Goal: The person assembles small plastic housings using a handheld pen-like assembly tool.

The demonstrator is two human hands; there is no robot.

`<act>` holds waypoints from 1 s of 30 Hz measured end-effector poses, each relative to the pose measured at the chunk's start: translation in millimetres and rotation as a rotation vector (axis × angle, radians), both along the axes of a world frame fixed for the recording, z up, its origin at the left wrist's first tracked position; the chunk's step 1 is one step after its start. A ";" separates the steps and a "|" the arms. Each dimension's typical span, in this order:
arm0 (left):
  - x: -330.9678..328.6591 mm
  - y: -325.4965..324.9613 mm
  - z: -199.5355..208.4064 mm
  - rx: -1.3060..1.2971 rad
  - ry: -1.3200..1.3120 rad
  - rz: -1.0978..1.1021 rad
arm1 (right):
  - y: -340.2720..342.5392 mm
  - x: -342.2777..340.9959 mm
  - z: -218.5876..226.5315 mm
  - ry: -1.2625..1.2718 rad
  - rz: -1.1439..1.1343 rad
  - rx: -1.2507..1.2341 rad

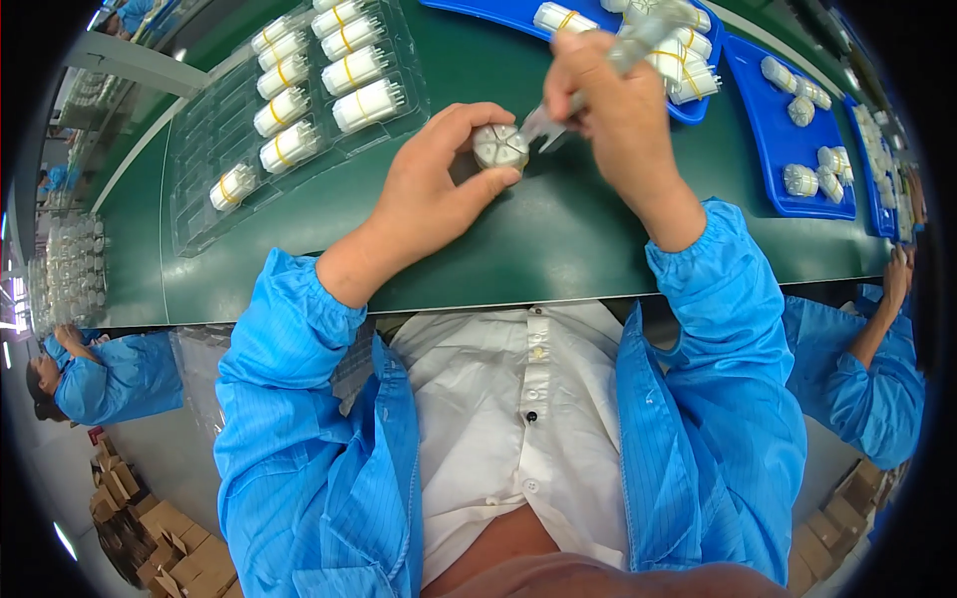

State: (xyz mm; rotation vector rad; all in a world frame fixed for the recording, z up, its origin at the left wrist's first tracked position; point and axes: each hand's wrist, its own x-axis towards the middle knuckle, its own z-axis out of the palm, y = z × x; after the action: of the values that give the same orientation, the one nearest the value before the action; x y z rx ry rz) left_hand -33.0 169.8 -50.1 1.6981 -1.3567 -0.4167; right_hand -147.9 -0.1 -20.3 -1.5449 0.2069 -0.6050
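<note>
My left hand (429, 179) is closed round a white cylindrical bundle (500, 148), its round, segmented end turned up. In my right hand (623, 120) is a pale grey tool (544, 128) with a forked-looking tip. Motion blurs the tool, so its exact kind is unclear. Its tip is beside the right edge of the bundle; whether they touch I cannot tell. Left of my hands, a clear plastic tray (189, 169) holds rows of white cylindrical bundles with yellow bands and thin pins at one end.
A blue tray (478, 12) with similar bundles lies beyond my right hand. Another blue tray (748, 100) with several bundles stands to its right. Everything rests on a green worktop (558, 239). Co-workers in blue sit at far left (120, 379) and far right (867, 369). Cardboard boxes (184, 538) are on the floor.
</note>
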 end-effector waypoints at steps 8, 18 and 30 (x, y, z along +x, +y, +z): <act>23.2 6.5 11.4 -0.085 1.068 -0.410 | -10.2 -3.6 -4.7 -0.067 -0.225 -0.070; 32.9 9.3 9.5 -0.112 1.190 -0.602 | -6.2 -5.5 3.3 -0.044 -0.214 -0.072; 141.3 145.1 38.9 -0.291 -0.233 0.631 | -4.4 -3.9 -9.0 -0.008 -0.204 -0.180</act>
State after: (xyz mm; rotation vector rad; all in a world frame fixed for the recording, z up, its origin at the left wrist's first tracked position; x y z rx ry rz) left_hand 108.3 314.9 -11.1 1.8455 -0.9050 0.3305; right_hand -151.8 -4.5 -29.3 -1.7068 0.3136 -0.8083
